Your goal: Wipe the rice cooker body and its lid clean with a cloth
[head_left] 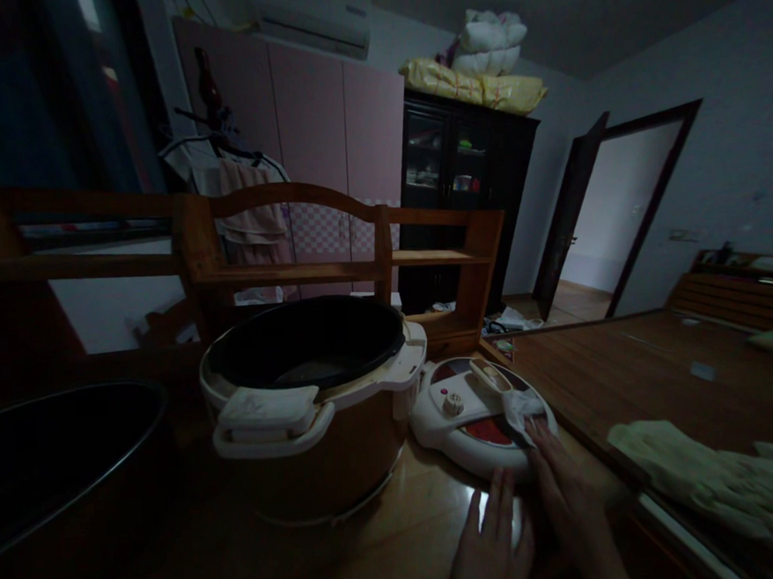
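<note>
My right hand (562,471) presses a crumpled white cloth (524,408) onto the top of a pressure cooker lid (428,414). The lid is white with dark and red panels, a knob and a raised handle, and lies flat on the wooden tabletop (405,553). My left hand (490,547) has its fingers spread close to the lid's near edge; nothing is in it. Left of the lid stands the electric pressure cooker body (346,464), uncovered, with a dark interior and a white latch handle facing me.
At the far left is a large dark pot (101,468) with a shiny rim. A wooden shelf rack (293,194) runs behind the cooker. On the right, a pale green cloth (710,478) lies on a lower brown surface (650,368). An open door (570,215) stands farther back.
</note>
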Demonstrator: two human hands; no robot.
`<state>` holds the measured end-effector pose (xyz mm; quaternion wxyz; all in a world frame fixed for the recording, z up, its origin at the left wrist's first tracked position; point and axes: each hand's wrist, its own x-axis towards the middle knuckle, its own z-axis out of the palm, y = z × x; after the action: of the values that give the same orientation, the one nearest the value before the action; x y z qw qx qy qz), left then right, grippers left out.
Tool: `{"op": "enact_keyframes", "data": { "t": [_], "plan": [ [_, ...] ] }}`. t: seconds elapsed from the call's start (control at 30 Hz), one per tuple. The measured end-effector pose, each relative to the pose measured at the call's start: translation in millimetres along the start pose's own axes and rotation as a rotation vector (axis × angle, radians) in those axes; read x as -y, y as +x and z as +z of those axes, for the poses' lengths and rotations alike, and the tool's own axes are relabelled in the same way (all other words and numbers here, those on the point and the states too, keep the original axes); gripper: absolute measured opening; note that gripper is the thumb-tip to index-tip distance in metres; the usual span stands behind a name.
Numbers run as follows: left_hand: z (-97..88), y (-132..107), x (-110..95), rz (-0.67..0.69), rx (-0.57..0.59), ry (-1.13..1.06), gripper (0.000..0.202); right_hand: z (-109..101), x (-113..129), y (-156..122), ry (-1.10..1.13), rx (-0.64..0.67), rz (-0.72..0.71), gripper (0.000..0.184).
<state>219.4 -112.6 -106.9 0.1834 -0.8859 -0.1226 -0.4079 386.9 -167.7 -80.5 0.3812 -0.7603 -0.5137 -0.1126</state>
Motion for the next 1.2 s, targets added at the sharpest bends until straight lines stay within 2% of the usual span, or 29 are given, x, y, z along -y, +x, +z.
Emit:
{"op": "enact_keyframes", "data": {
  "t": [0.23, 0.43, 0.57, 0.83, 0.97, 1.2],
  "plan": [
    [-0.7, 2.8, -1.2, -0.025, 0.005, 0.035, 0.045, 2.6, 18.9, 17.0, -0.078, 0.096, -0.101, 0.049],
    [1.4, 2.6, -4.4, -0.045, 0.004, 0.054, 0.045, -4.2, 19.9, 3.1, -0.053, 0.094, -0.168, 0.045],
    [4.9, 0.6, -5.1, -0.067, -0.014, 0.017, 0.042, -9.3, 11.7, -8.3, -0.051, 0.072, -0.190, 0.044],
    [-3.8, 1.8, 1.5, -0.005, -0.029, 0.006, 0.036, -11.6, -21.3, -8.5, -0.138, -0.103, -0.092, 0.046],
    [-2.8, 2.0, 1.1, -0.004, -0.037, 0.014, 0.036, -6.8, -20.0, -7.9, -0.104, -0.121, -0.045, 0.049],
    [-3.7, 0.6, 2.1, 0.013, -0.003, 0.020, 0.039, -0.3, -9.7, -23.4, -0.049, -0.090, 0.046, 0.051]
  ]
}}
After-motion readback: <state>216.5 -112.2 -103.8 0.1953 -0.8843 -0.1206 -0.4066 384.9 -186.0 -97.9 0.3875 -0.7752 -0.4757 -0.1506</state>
